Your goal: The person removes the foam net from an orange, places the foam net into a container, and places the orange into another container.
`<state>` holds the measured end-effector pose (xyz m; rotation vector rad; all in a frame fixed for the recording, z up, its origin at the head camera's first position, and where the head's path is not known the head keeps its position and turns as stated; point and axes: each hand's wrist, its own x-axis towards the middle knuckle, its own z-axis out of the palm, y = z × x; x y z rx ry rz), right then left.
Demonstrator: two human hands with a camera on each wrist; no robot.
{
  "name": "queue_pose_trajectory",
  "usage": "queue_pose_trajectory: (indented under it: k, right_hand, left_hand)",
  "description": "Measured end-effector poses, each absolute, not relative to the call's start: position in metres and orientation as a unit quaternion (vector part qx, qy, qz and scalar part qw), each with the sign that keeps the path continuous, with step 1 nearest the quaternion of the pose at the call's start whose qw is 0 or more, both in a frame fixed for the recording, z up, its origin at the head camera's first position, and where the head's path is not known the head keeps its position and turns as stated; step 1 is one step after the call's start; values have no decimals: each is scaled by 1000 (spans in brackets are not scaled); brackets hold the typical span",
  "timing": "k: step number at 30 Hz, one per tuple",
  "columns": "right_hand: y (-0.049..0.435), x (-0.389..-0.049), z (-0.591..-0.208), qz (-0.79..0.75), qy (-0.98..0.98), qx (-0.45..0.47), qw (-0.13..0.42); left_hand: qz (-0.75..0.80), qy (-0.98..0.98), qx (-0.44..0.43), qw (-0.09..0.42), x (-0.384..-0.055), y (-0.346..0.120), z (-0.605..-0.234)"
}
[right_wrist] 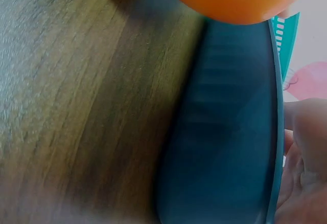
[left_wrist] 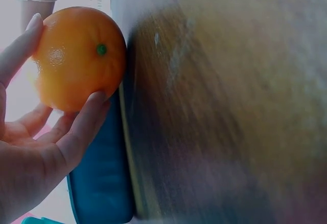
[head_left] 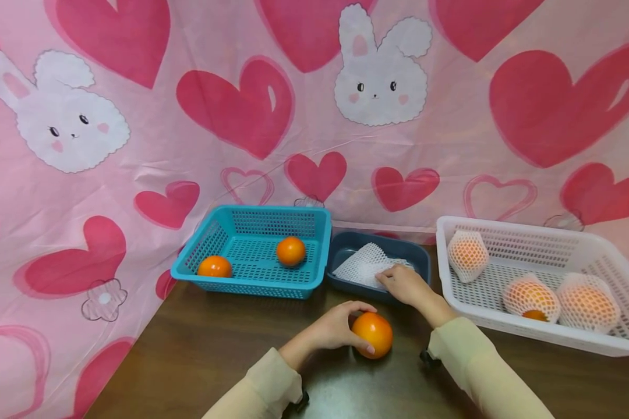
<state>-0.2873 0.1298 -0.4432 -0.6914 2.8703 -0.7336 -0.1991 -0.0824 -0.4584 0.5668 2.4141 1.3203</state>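
Observation:
My left hand (head_left: 338, 329) holds an orange (head_left: 373, 335) low over the front of the table, thumb on its near side and fingers round the back. In the left wrist view the orange (left_wrist: 82, 58) shows a small green stem mark between thumb and fingertips. My right hand (head_left: 406, 284) reaches over the near rim of a dark blue tray (head_left: 424, 262), its fingertips at the white foam nets (head_left: 366, 265) lying inside. The tray wall (right_wrist: 225, 127) hides those fingertips in the right wrist view, so I cannot tell whether they pinch a net.
To the left, a turquoise basket (head_left: 251, 286) holds two bare oranges, one (head_left: 290, 251) towards its right side. A white basket (head_left: 503, 323) on the right contains three net-wrapped oranges, one (head_left: 468, 256) at its left end. Behind the brown table (head_left: 199, 337) hangs a pink heart-and-rabbit cloth (head_left: 314, 128).

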Motion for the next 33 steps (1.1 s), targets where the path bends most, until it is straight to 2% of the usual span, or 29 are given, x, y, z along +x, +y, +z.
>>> queue_pose_trajectory:
  k: [9, 20, 33]
  right_hand:
    - [132, -285, -442, -233, 950, -205, 38]
    - [134, -284, -439, -308, 928, -203, -56]
    - [132, -279, -424, -336, 916, -212, -49]
  left_hand:
    - [467, 843, 212, 159, -198, -82, -458]
    - [480, 835, 214, 165, -198, -82, -460]
    - [475, 842, 211, 145, -198, -85, -445]
